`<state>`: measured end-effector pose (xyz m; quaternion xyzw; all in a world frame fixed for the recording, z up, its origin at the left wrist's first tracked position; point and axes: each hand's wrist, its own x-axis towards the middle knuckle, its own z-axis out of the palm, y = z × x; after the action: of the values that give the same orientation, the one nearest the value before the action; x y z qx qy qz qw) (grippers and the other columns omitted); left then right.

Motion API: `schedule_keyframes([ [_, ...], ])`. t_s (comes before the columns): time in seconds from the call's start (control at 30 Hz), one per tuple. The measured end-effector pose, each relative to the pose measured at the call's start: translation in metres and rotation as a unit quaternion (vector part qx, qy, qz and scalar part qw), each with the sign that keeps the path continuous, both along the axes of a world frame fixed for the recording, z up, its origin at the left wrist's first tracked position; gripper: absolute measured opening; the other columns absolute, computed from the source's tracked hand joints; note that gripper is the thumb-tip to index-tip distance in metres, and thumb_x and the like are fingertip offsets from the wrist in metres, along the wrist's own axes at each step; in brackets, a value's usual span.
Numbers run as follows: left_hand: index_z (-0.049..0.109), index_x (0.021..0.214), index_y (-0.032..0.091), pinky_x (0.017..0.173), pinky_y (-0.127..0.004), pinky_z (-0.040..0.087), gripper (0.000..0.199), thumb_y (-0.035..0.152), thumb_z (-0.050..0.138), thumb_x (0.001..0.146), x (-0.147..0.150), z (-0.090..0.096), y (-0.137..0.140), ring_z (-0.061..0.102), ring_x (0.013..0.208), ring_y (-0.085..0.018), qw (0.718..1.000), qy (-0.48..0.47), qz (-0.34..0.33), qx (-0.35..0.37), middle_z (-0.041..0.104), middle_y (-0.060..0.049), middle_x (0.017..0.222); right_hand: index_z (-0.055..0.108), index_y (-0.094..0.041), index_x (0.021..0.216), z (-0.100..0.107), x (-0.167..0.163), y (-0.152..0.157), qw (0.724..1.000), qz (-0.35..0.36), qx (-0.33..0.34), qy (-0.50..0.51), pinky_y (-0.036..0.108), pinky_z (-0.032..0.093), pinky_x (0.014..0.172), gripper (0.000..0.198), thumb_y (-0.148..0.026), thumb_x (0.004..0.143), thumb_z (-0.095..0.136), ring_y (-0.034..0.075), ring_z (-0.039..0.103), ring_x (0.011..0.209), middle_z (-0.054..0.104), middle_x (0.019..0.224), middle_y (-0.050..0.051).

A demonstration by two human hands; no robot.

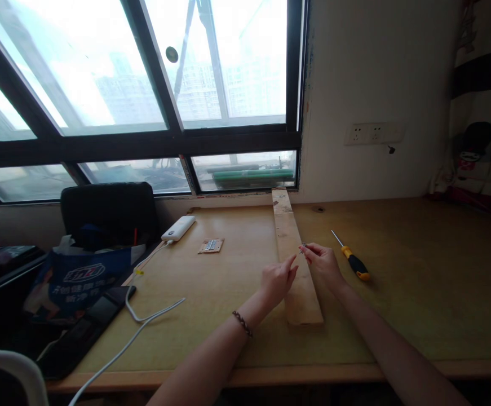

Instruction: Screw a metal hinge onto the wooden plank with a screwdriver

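Observation:
A long wooden board [292, 239] lies on the table, running from the window sill towards me. Over its near half, my right hand [323, 262] pinches a tiny metal piece, apparently a screw [301, 249], between thumb and fingertips. My left hand [275, 279] is beside it over the board's left edge, fingers curled in and index finger reaching towards the right fingertips. Whatever the left fingers hold, if anything, is hidden. To the right of my right hand rests a screwdriver [355, 264] with a yellow and black handle.
On the table [237, 332], a small flat piece [211, 245] with metal parts on it lies left of the board. Farther left are a white power bank [178, 228] and its white cable [144, 320]. A blue bag [76, 279] sits on a black chair [107, 208] at the left.

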<state>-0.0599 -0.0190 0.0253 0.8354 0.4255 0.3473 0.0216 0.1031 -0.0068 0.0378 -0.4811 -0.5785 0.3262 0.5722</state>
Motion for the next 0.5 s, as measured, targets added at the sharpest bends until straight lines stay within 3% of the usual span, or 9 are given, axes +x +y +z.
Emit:
schedule_keyframes([
  [0.07, 0.056, 0.114, 0.016, 0.057, -0.022, 0.039, 0.037, 0.032, 0.037, 0.087, -0.002, -0.001, 0.002, 0.058, 0.058, -0.013, 1.000, 0.020, -0.003, 0.024, 0.065, -0.006, 0.064, 0.067, -0.012, 0.083, -0.004, 0.017, 0.010, 0.992, -0.104, -0.003, -0.077, 0.024, 0.038, 0.056, 0.033, -0.041, 0.074, 0.055, 0.015, 0.054, 0.060, 0.064, 0.068, 0.005],
  [0.13, 0.055, 0.114, 0.015, 0.055, -0.021, 0.039, 0.036, 0.031, 0.036, 0.087, -0.003, -0.002, 0.004, 0.058, 0.057, -0.012, 0.998, 0.032, 0.000, 0.045, 0.066, -0.006, 0.064, 0.069, -0.012, 0.078, -0.010, 0.033, 0.019, 0.960, -0.184, -0.045, -0.204, 0.025, 0.040, 0.061, 0.027, -0.034, 0.074, 0.054, 0.018, 0.059, 0.068, 0.068, 0.075, 0.010],
  [0.23, 0.054, 0.113, 0.015, 0.054, -0.021, 0.039, 0.036, 0.033, 0.036, 0.088, -0.006, -0.001, 0.006, 0.058, 0.055, -0.012, 0.997, 0.040, 0.012, 0.069, 0.066, -0.004, 0.064, 0.069, -0.012, 0.071, -0.020, 0.046, 0.027, 0.882, -0.207, -0.143, -0.398, 0.025, 0.039, 0.059, 0.023, -0.025, 0.075, 0.051, 0.020, 0.062, 0.071, 0.068, 0.074, 0.013],
  [0.3, 0.054, 0.112, 0.015, 0.053, -0.022, 0.040, 0.035, 0.033, 0.036, 0.088, -0.007, -0.001, 0.007, 0.058, 0.054, -0.012, 0.996, 0.038, 0.019, 0.077, 0.065, -0.003, 0.063, 0.069, -0.012, 0.071, -0.025, 0.048, 0.029, 0.839, -0.208, -0.173, -0.472, 0.025, 0.038, 0.058, 0.024, -0.025, 0.077, 0.049, 0.021, 0.063, 0.072, 0.068, 0.074, 0.014],
  [0.37, 0.054, 0.111, 0.015, 0.053, -0.022, 0.040, 0.035, 0.033, 0.036, 0.088, -0.008, -0.001, 0.008, 0.058, 0.054, -0.012, 0.996, 0.037, 0.021, 0.081, 0.065, -0.002, 0.063, 0.069, -0.011, 0.074, -0.029, 0.047, 0.029, 0.815, -0.208, -0.180, -0.510, 0.025, 0.037, 0.058, 0.026, -0.025, 0.079, 0.048, 0.021, 0.063, 0.073, 0.068, 0.076, 0.015],
  [0.5, 0.054, 0.109, 0.015, 0.053, -0.023, 0.041, 0.033, 0.032, 0.036, 0.088, -0.007, 0.000, 0.008, 0.059, 0.055, -0.012, 0.996, 0.036, 0.018, 0.077, 0.065, -0.002, 0.063, 0.068, -0.012, 0.078, -0.031, 0.046, 0.030, 0.795, -0.203, -0.188, -0.539, 0.025, 0.038, 0.059, 0.026, -0.025, 0.081, 0.046, 0.020, 0.063, 0.075, 0.068, 0.080, 0.015],
])
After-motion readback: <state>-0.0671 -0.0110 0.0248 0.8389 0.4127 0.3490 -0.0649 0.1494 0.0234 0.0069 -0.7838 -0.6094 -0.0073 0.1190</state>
